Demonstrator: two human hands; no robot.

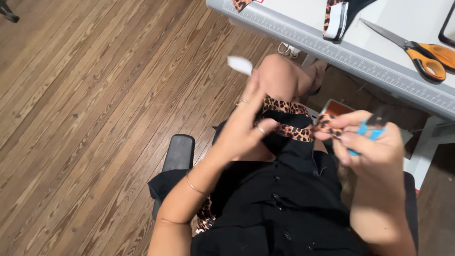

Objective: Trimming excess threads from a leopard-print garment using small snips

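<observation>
Black cloth covers the person's lap, and a strip of leopard fabric (289, 124) lies across it, stretched between the two hands. It is orange-brown with dark spots and has a black edge, and it looks soft and floppy. More of the same print peeks out low by the left arm. The left hand (241, 128) pinches one end of the strip between thumb and fingers, and it wears rings and a thin bracelet. The right hand (367, 144) is closed on the other end of the strip and also grips a small blue tool (368, 132), too blurry to tell what kind. To do this well, I think both hands should keep the strip pulled flat and snug, and the tool tip should go in slowly so it does not poke the cloth or a finger. A small white scrap (240, 64) shows just past the left fingertips, but I cannot tell if it is held. Under the chair is a wooden floor (95, 95). Farther off stands a grey table (332, 50) with ruler marks along its edge. On it lie orange-handled scissors (417, 52) and another piece of spotted fabric with a white band (335, 19)
</observation>
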